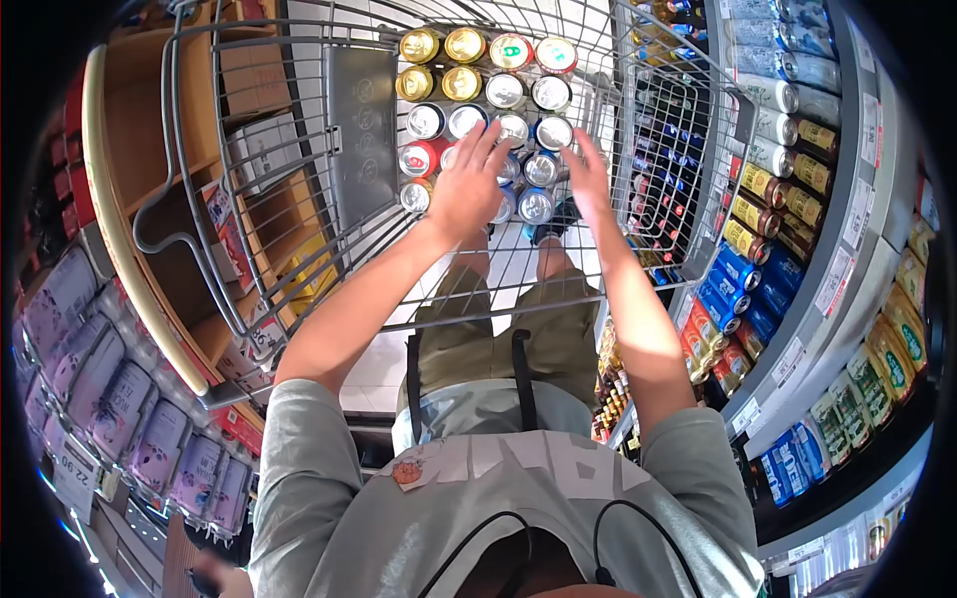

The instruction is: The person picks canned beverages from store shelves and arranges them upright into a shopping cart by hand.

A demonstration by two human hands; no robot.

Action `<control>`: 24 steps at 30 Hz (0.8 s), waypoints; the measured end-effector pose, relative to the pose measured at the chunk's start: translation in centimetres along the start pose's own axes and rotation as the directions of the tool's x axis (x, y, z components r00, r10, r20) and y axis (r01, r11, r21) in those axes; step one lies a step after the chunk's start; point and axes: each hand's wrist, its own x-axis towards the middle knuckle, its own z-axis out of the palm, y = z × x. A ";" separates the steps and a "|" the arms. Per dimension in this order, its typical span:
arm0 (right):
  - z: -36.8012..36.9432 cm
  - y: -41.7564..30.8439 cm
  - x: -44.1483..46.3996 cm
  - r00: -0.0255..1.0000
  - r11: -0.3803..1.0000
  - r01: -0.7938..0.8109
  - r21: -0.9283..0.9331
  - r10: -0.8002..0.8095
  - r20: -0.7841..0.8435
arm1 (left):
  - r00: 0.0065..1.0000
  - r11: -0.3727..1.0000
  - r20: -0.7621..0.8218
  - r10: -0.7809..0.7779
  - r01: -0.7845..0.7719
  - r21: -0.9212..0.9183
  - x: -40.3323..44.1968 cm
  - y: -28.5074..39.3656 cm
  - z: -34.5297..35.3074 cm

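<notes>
Several drink cans stand upright in rows inside the metal shopping cart (688, 75). Gold-topped cans (465, 45) fill the far left, and silver-topped cans (506, 91) are around the middle. My left hand (467, 187) reaches over the near rows with its fingers stretched out, partly covering the cans below. A red can (419, 158) is just left of it. My right hand (590, 179) is at the right side of the group, fingers extended beside a silver-topped can (553, 133). Whether its fingertips touch that can, I cannot tell. Neither hand visibly holds a can.
On the right, a store shelf (842, 229) carries rows of cans, with blue cans (738, 264) among them. A wooden shelf unit (150, 130) with boxes stands on the left. Purple packages (120, 399) hang at the lower left. A grey panel (361, 130) sits inside the cart.
</notes>
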 end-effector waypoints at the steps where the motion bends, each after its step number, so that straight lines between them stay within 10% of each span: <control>1: 0.7 0.0 -0.1 1.000 1.000 0.002 -0.001 -0.002 0.001 | 1.000 1.000 -0.001 -0.020 0.020 0.017 0.2 -0.4 -0.1; 20: 2.8 -2.9 4.1 0.993 0.973 -0.050 0.227 0.073 -0.092 | 0.979 0.967 -0.090 -0.184 0.197 0.164 2.4 -6.4 -0.6; 24: 0.9 -4.5 4.2 0.989 0.992 -0.124 0.026 0.126 -0.072 | 0.974 0.965 -0.071 -0.214 0.222 0.142 2.0 -6.6 -0.7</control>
